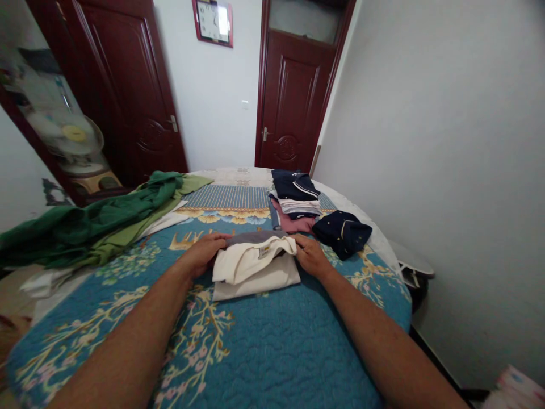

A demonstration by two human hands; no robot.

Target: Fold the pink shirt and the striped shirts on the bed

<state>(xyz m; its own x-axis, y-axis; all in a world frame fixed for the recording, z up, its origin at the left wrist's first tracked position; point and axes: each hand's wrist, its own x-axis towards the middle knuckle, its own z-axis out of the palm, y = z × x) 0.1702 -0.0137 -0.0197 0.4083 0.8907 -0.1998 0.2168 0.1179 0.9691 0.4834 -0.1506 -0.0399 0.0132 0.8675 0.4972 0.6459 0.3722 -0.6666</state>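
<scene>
A folded cream T-shirt (259,281) with its collar and neck label facing up lies in front of me on the blue floral table cover (272,352). Its far part is grey. My left hand (208,251) grips the far left edge, fingers closed around the cloth. At the opposite side my right hand (311,255) pinches the right edge by the collar; some of its fingers are hidden behind the fabric. Just beyond my right hand sits a dark navy cap-like item (342,233). A stack of folded clothes (298,207), with a navy shirt on top, stands behind.
Loose green garments (106,221) sprawl over the table's left side, with white cloth beneath. The table has a rounded edge. A white wall (443,170) runs along the right. Farther off are two dark red doors, a wall clock (213,21) and a fan (74,136).
</scene>
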